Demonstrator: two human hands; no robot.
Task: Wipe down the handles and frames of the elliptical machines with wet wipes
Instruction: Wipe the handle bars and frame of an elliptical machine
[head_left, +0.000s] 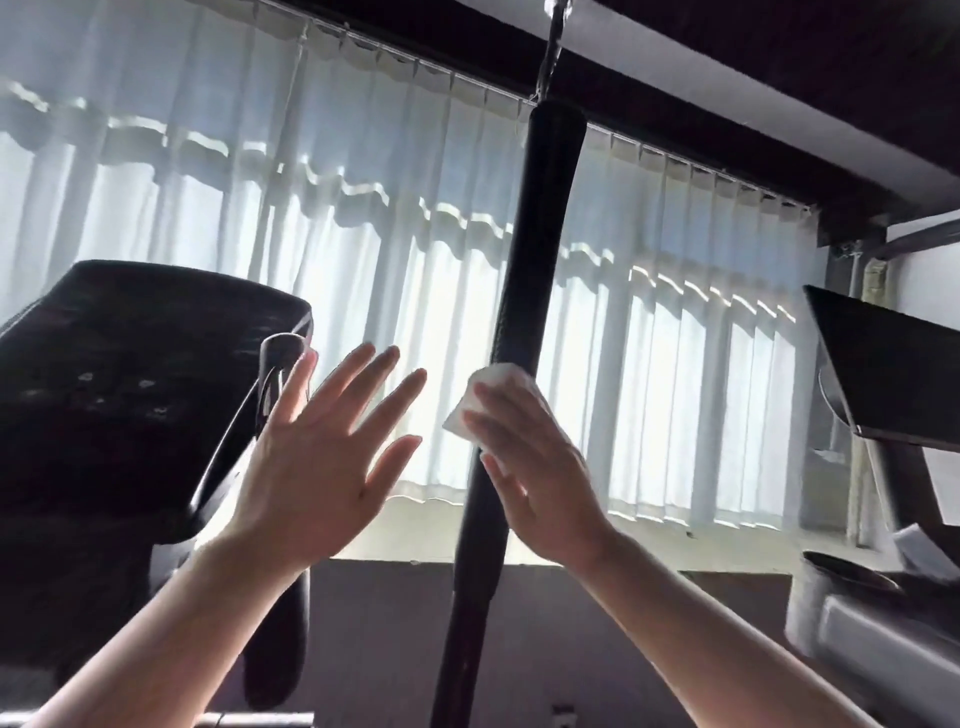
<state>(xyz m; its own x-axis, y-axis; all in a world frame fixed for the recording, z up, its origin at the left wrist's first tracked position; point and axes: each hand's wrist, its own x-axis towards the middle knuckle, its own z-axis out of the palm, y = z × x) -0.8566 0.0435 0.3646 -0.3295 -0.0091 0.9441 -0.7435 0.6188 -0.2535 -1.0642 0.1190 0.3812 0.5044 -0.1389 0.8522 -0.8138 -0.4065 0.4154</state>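
A tall black elliptical handle (540, 249) rises through the middle of the head view. My right hand (535, 467) presses a white wet wipe (493, 400) flat against the handle's right side at mid height, fingers straight. My left hand (322, 457) is raised left of the handle with fingers spread, holding nothing and not touching the handle. The elliptical's black console (119, 384) sits at left, with a curved fixed grip (275, 364) partly hidden behind my left fingers.
White vertical blinds (363, 218) cover a bright window behind the machine. A second machine's dark console (893, 374) and grey frame (857, 634) stand at the right edge. A dark ceiling beam (727, 93) runs overhead.
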